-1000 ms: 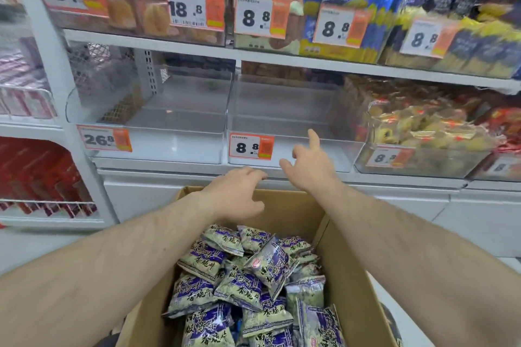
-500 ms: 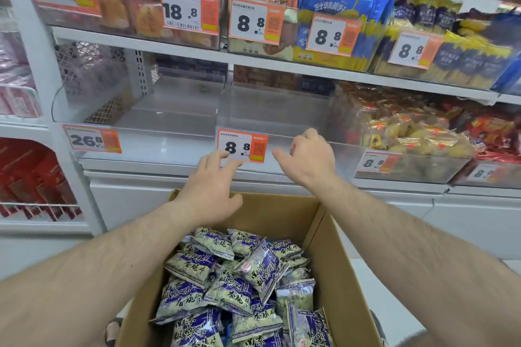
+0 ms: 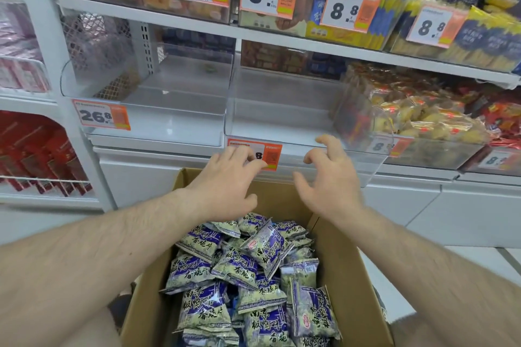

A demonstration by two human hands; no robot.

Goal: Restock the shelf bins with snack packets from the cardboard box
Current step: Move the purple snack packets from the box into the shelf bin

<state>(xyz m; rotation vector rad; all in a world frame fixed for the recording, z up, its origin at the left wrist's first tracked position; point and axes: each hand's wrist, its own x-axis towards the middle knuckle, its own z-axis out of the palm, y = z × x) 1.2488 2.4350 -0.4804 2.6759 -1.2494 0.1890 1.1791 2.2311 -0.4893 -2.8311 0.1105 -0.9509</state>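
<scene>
A cardboard box [image 3: 352, 267] stands at the bottom centre, filled with several purple and pale-green snack packets [image 3: 242, 262]. Above its far edge hover my left hand [image 3: 225, 180] and my right hand [image 3: 327, 180], both holding nothing. The left fingers lie loosely in front of the orange 8.8 price tag [image 3: 272, 156]. The right fingers are spread and loosely curled just before the front lip of a clear shelf bin [image 3: 282, 124] that has no packets in it. I cannot tell whether either hand touches the bin.
A second clear bin [image 3: 174, 121] with a 26.8 tag sits to the left, also without goods. To the right, a bin of yellow and red wrapped snacks [image 3: 423, 118]. The shelf above [image 3: 282, 39] holds full bins. Red packs [image 3: 36, 155] fill the left rack.
Both hands have drifted a little toward the 8.8 bin. The right hand's fingers have spread from a tighter curl. The left fingers now cover part of the price tag.
</scene>
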